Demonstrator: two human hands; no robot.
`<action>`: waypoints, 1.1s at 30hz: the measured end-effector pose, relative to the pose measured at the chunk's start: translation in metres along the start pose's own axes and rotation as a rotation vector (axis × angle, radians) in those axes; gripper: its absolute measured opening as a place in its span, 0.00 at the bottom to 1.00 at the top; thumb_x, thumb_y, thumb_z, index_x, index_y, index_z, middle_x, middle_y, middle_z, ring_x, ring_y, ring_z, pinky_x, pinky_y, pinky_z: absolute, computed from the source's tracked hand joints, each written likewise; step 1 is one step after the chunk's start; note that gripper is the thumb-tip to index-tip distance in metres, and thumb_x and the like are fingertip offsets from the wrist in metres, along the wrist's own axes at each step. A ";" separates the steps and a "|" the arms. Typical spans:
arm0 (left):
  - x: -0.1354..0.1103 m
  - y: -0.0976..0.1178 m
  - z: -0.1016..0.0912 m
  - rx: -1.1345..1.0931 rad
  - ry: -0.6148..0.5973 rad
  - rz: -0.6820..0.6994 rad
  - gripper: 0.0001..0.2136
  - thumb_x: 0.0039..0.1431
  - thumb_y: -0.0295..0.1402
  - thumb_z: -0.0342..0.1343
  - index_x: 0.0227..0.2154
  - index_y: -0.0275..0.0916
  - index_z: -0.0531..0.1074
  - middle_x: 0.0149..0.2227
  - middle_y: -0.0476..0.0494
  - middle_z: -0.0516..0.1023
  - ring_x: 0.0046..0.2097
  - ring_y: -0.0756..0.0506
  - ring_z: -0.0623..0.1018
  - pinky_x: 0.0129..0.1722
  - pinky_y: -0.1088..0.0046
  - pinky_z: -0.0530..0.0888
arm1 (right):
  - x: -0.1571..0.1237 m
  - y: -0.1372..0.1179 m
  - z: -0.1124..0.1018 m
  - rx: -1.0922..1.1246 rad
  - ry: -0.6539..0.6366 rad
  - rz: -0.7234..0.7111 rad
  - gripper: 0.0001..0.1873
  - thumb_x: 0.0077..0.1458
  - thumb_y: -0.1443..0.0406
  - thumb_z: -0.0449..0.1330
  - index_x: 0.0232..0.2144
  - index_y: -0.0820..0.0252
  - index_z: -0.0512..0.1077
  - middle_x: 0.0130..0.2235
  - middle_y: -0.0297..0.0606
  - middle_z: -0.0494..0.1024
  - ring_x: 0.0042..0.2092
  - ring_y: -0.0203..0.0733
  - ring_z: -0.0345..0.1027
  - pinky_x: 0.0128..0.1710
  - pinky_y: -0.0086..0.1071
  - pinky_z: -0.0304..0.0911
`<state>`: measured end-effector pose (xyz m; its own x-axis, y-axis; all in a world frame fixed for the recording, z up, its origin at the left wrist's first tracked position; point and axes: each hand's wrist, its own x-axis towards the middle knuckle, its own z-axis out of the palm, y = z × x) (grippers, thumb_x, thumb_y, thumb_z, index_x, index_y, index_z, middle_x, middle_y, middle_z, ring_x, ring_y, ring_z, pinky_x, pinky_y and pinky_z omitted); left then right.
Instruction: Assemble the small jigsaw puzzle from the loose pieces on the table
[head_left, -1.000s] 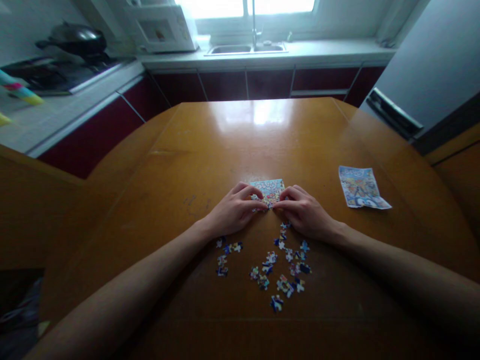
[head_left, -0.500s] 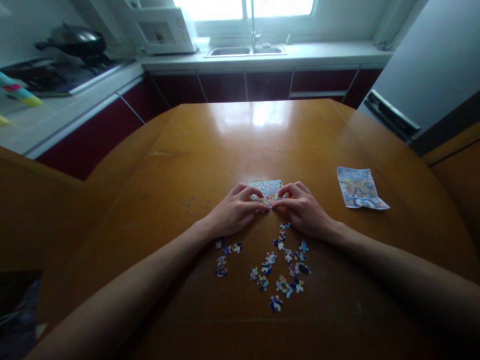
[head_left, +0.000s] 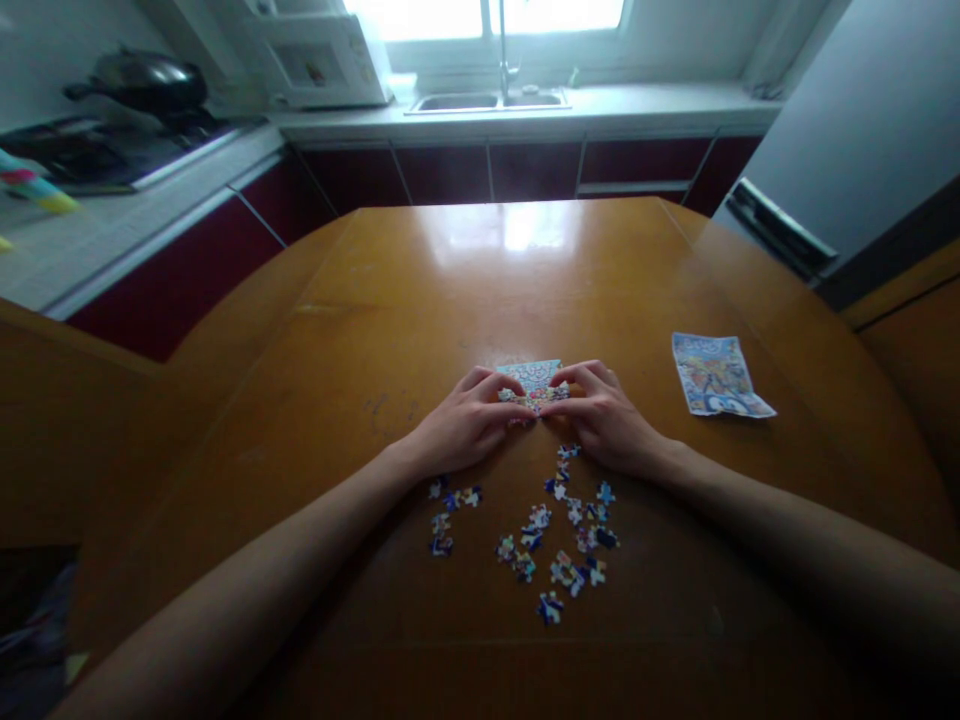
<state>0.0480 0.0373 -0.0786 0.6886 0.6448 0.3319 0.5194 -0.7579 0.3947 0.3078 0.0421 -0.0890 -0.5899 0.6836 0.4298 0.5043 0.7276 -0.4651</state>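
A partly joined jigsaw puzzle [head_left: 534,376] lies flat on the wooden table, pale blue along its far edge and many-coloured nearer me. My left hand [head_left: 476,420] is at its left side, thumb and index finger closed on the near part. From the right, my right hand [head_left: 604,415] pinches the same near edge, its thumb close to the left thumb. The fingers partly hide the puzzle's near edge, and any single piece between them is too small to make out. Several loose jigsaw pieces [head_left: 568,572] are scattered on the table between my forearms.
A creased picture sheet [head_left: 716,375] lies to the right on the wooden table [head_left: 375,300]. Beyond the table stand a counter with a sink [head_left: 457,103], a white microwave [head_left: 322,65] and, at the left, a stove with a dark pan [head_left: 150,82]. A fridge [head_left: 847,130] is at the right.
My right hand's index finger has shifted slightly left along the puzzle's edge. The left hand keeps its place, and the loose pieces lie as before. The whole view has shifted a little.
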 end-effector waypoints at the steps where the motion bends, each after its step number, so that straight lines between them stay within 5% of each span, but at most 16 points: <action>1: 0.000 0.000 -0.001 -0.005 -0.004 0.000 0.13 0.66 0.29 0.55 0.49 0.50 0.77 0.52 0.42 0.73 0.54 0.41 0.67 0.56 0.55 0.70 | 0.000 0.001 0.000 0.017 0.024 0.007 0.13 0.61 0.70 0.59 0.39 0.48 0.81 0.49 0.41 0.74 0.52 0.50 0.62 0.51 0.50 0.63; 6: 0.000 0.001 -0.003 -0.069 0.030 -0.039 0.17 0.65 0.25 0.52 0.53 0.48 0.73 0.52 0.43 0.73 0.54 0.41 0.68 0.57 0.56 0.70 | 0.002 0.008 0.000 0.135 0.238 0.127 0.19 0.58 0.77 0.53 0.38 0.52 0.79 0.42 0.41 0.74 0.48 0.48 0.65 0.49 0.48 0.64; 10: 0.001 0.000 -0.002 -0.087 0.084 -0.078 0.16 0.65 0.22 0.49 0.50 0.45 0.74 0.49 0.43 0.74 0.53 0.42 0.69 0.56 0.57 0.70 | 0.003 0.013 0.001 0.157 0.285 0.160 0.19 0.57 0.77 0.52 0.37 0.53 0.79 0.41 0.41 0.74 0.47 0.48 0.66 0.49 0.48 0.65; 16: 0.000 0.001 -0.002 -0.050 0.025 -0.025 0.13 0.66 0.28 0.53 0.49 0.49 0.76 0.51 0.43 0.73 0.53 0.41 0.67 0.56 0.56 0.70 | 0.001 0.012 0.002 0.152 0.239 0.148 0.19 0.58 0.76 0.53 0.37 0.51 0.80 0.42 0.41 0.74 0.48 0.49 0.65 0.50 0.49 0.65; 25: 0.000 0.000 -0.001 -0.024 0.001 -0.022 0.12 0.66 0.29 0.55 0.48 0.50 0.77 0.52 0.43 0.73 0.54 0.40 0.67 0.56 0.54 0.70 | 0.001 0.002 -0.002 0.043 -0.012 -0.006 0.14 0.60 0.71 0.60 0.37 0.45 0.81 0.51 0.40 0.73 0.54 0.52 0.62 0.53 0.54 0.62; 33: 0.001 -0.004 0.000 -0.105 0.186 -0.144 0.14 0.64 0.23 0.49 0.47 0.42 0.75 0.46 0.43 0.75 0.50 0.43 0.70 0.52 0.59 0.71 | 0.004 0.013 0.000 0.255 0.321 0.198 0.17 0.60 0.73 0.53 0.33 0.51 0.80 0.41 0.41 0.76 0.47 0.48 0.68 0.49 0.49 0.66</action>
<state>0.0470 0.0410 -0.0795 0.5014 0.7597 0.4141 0.5430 -0.6489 0.5331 0.3121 0.0546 -0.0936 -0.2522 0.8207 0.5126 0.3924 0.5710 -0.7211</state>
